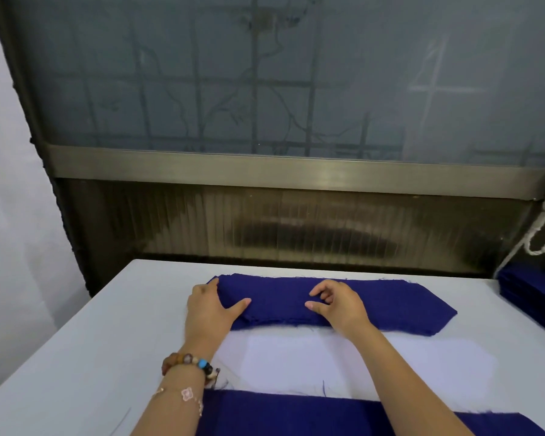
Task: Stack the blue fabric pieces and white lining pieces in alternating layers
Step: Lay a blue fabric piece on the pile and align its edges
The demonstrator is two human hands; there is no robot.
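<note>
Fabric piece [390,305], dark blue and long, lies lengthwise along the far edge of the white surface [107,325], left hand [213,309] flat on its left end, right hand [337,305] loosely bent near its middle, both grips released, white lining piece [328,363] just nearer.

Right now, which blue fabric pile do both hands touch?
The far blue pile, beyond the white lining; left hand and right hand touch it, not the near blue pile or right-edge stack.

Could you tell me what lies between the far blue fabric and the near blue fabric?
A white lining piece lies flat between the far blue fabric and the near blue fabric, seen in the head view.
</note>
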